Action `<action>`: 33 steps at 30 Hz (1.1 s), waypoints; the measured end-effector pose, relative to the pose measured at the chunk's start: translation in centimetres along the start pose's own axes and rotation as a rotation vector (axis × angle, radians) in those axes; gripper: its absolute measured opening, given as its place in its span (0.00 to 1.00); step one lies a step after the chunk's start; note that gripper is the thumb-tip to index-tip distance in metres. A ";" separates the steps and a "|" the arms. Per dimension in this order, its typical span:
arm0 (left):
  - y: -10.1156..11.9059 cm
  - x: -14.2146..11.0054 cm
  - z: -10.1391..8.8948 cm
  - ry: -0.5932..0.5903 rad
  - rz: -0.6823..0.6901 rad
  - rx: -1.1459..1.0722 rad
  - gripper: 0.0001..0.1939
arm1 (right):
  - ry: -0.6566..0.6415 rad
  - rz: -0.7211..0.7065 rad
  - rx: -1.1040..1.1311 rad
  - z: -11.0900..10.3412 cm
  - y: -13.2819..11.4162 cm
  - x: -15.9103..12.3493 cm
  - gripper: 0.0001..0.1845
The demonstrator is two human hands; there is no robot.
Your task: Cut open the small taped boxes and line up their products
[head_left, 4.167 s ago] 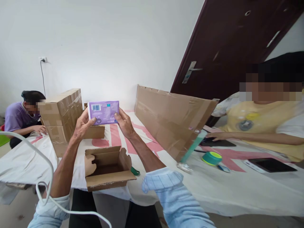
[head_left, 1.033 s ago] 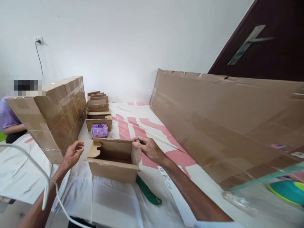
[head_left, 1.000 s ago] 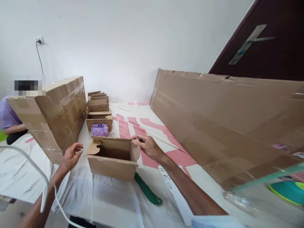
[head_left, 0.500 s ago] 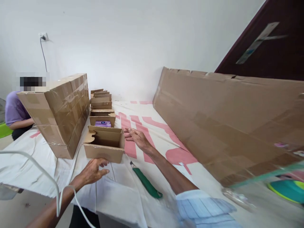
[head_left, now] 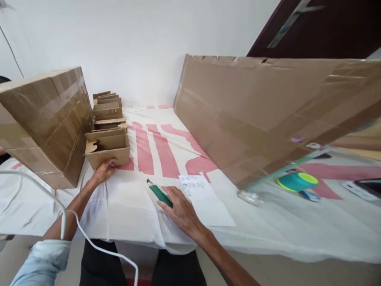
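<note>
An upright cardboard box (head_left: 111, 157) with its top open stands nearest me in a row. My left hand (head_left: 103, 172) touches its lower front with the fingertips and does not grip it. To the right, my right hand (head_left: 181, 210) lies over a green utility knife (head_left: 159, 194), the handle's rear between thumb and fingers. The knife's dark tip points away to the left, and its back end is hidden under the hand. Beside that hand is a white sheet of paper (head_left: 208, 204) with small drawn marks.
Several more open boxes (head_left: 107, 112) line up behind. Stacked taped cartons (head_left: 59, 123) stand left, and a large carton (head_left: 262, 107) stands right. A teal-and-lime roll (head_left: 297, 181) sits beyond it. A white cable (head_left: 38, 182) crosses in front of my left arm.
My view has swung right and down. My right hand has left the box's side and come back onto the utility knife. My left hand now touches the box front.
</note>
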State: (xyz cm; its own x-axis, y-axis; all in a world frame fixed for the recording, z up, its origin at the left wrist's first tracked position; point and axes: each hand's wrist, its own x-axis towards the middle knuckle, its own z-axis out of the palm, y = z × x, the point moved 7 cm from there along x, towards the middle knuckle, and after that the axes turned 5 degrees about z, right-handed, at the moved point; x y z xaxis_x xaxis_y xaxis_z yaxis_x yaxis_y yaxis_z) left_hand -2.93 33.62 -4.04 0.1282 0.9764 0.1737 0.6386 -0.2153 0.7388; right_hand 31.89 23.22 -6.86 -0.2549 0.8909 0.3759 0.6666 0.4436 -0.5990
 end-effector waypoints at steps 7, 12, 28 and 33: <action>-1.3 3.5 -1.6 0.017 0.048 -0.034 0.16 | 0.107 -0.011 -0.084 2.3 2.4 -2.6 0.18; -2.0 4.5 -2.0 0.067 0.066 -0.022 0.16 | 0.162 -0.024 -0.117 2.4 2.1 -2.8 0.18; -2.2 7.0 0.1 0.145 0.043 0.150 0.21 | 0.116 0.036 -0.141 2.5 2.2 -2.4 0.19; -1.6 4.5 1.2 0.128 0.035 0.239 0.29 | 0.074 0.068 -0.135 2.5 2.1 -2.1 0.20</action>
State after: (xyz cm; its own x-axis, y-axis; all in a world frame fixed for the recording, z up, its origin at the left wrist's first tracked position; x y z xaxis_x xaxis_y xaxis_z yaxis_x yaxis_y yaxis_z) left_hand -2.41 38.39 -5.23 0.0655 0.9552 0.2885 0.7986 -0.2235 0.5588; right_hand 32.03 22.53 -10.66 -0.1572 0.9066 0.3916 0.7698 0.3609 -0.5264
